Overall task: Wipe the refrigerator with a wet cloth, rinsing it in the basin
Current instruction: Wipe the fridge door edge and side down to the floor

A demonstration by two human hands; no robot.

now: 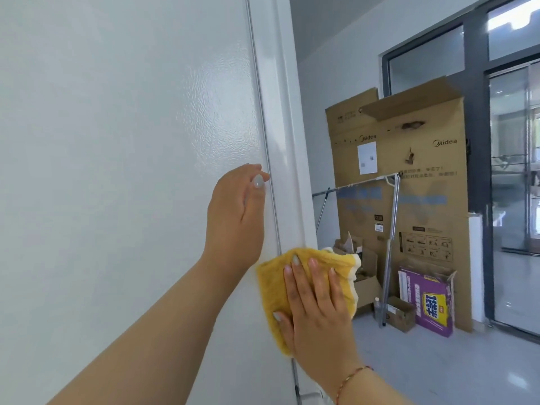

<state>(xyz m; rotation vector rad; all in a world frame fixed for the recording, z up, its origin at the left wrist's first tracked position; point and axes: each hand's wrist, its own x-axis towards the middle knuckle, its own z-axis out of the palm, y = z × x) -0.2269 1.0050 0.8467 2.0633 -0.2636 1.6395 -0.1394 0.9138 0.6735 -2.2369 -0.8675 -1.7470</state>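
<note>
1. Right hand: fingers straight and spread, laid flat on the yellow cloth, pressing it against the front edge of the refrigerator. Nothing is curled round the cloth. A thin bracelet sits on the wrist.
2. Left hand: fingers straight and close together, fingertips touching the refrigerator's side panel just beside the seam, above the cloth. It holds nothing.
3. Cloth: yellow with a pale border, spread over the refrigerator's edge below the left hand; its upper right corner stands free of the surface.
4. Refrigerator: white, fills the left of the view; textured side panel, smooth door edge.
5. Right of the refrigerator, well apart, a tall cardboard box leans at the wall.
6. In front of that box, a metal rack, small open cartons and a purple box stand on the floor.
7. Further right of the refrigerator, a dark-framed glass door.
8. No basin can be seen in this view.
</note>
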